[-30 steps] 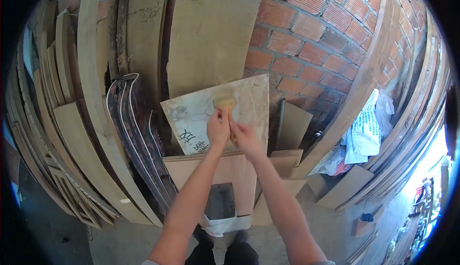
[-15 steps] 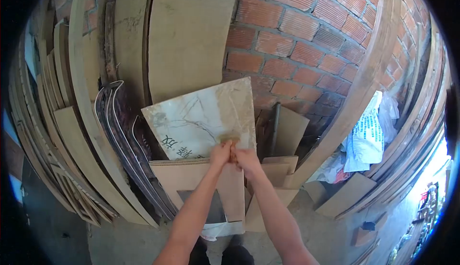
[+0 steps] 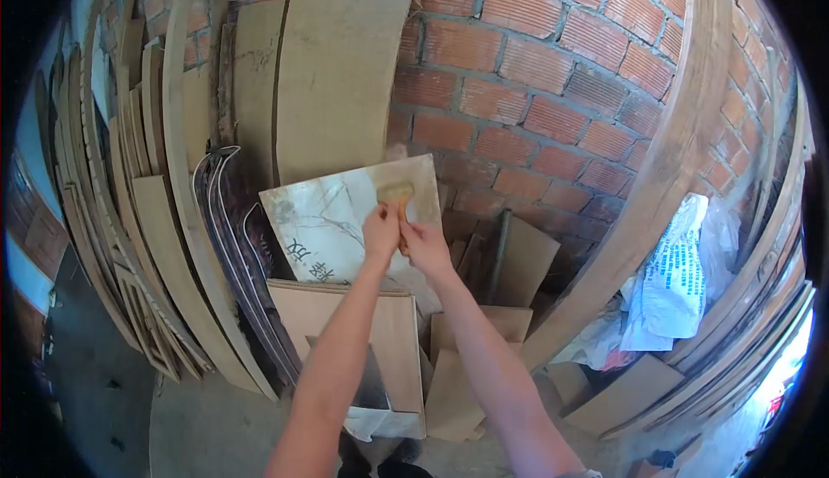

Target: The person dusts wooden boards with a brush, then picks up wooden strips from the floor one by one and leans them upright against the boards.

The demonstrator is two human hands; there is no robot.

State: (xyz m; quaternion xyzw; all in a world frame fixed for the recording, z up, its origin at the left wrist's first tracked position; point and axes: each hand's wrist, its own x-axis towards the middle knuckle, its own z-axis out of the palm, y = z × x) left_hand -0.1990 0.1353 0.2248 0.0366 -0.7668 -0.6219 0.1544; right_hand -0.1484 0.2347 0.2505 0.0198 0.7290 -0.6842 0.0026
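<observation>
My left hand [image 3: 381, 234] and my right hand [image 3: 425, 246] are close together, both closed around the wooden handle of a small brush [image 3: 398, 192]. Its pale yellowish head points away from me, against the upper right part of a marble-patterned panel [image 3: 332, 217]. Dark handwritten characters mark the panel's lower left, and its right side is dusty brown. A faint puff of dust hangs just over the panel's top edge. The panel leans back behind a stack of light wooden boards [image 3: 294, 305]. My fingers cover most of the brush handle.
Tall planks [image 3: 341, 72] lean on the brick wall [image 3: 527, 81] behind. A thick slanted beam [image 3: 639, 193] stands at right, beside a white printed sack [image 3: 669, 275]. Cardboard-coloured pieces [image 3: 458, 400] stand right of the stack. Dark curved panels [image 3: 233, 245] lean at left.
Both hands and the brush have moved up the panel, away from me. Dust now shows above the panel's top edge. My view has shifted slightly.
</observation>
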